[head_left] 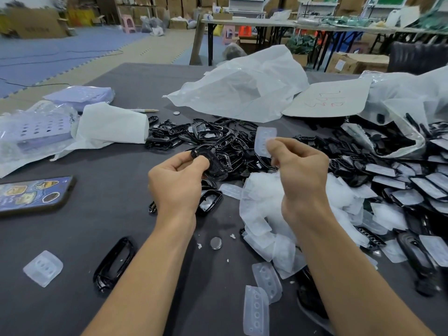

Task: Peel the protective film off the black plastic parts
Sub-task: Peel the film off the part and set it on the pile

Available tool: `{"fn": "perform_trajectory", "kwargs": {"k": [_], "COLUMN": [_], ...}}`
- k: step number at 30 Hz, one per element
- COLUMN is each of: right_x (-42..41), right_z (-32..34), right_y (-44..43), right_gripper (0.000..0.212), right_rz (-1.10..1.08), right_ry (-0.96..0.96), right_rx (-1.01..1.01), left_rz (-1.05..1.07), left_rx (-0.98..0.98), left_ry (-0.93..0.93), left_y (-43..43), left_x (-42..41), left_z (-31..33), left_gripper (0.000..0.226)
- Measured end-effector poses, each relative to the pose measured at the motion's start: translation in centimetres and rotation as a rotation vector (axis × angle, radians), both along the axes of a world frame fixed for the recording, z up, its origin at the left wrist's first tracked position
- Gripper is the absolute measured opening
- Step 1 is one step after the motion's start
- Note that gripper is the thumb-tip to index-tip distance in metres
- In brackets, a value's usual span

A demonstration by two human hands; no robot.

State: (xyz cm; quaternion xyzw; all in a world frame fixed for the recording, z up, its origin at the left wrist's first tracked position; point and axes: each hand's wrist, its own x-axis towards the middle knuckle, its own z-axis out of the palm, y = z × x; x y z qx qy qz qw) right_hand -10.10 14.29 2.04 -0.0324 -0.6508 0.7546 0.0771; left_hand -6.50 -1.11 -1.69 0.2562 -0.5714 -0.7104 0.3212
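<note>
My left hand (pixel 178 180) pinches a glossy black plastic part (pixel 213 163) between thumb and fingers above the grey table. My right hand (pixel 300 170) pinches a translucent white film (pixel 264 139), held up and apart from the part. Behind both hands lies a heap of bare black parts (pixel 213 137). To the right lie black parts still covered with film (pixel 412 185). A mound of peeled films (pixel 266 209) sits under my right wrist.
A phone in a sticker case (pixel 31 194) lies at the left. Loose films (pixel 43 267) and a black frame (pixel 115 261) lie near my left forearm. White plastic bags (pixel 242 86), a cardboard sheet (pixel 332 98) and a coin cell (pixel 215 243) also sit on the grey table (pixel 97 214).
</note>
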Motion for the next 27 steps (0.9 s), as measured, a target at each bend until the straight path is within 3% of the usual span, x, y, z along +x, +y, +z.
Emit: {"fn": "perform_trajectory", "kwargs": {"k": [7,10,13,21,27], "right_x": [1.7,1.8,1.9,2.0,2.2], "right_z": [-0.9,-1.8,-2.5,-2.3,-2.2], "right_y": [0.1,-0.1,-0.1,-0.1,0.0], "right_gripper": [0.037,0.021,0.036,0.019,0.017], "right_rz": [0.221,0.228,0.261,0.307,0.275], "right_ry": [-0.116,-0.093,-0.022,0.064,0.035], "right_rx": [-0.227,-0.200,-0.124,-0.118,-0.091], "left_rz": [-0.120,-0.143,-0.161,-0.221,-0.259], "left_rx": [-0.172,-0.230,-0.226,-0.260,-0.231], "left_ry": [-0.024,-0.046,-0.046,-0.083,-0.099], "left_y": [1.2,1.6,1.7,2.0,2.3], "left_x": [0.5,0.6,0.6,0.7,0.7], "left_z": [0.0,-0.1,0.0,-0.1,-0.4], "left_gripper": [0.020,0.017,0.019,0.020,0.020]}}
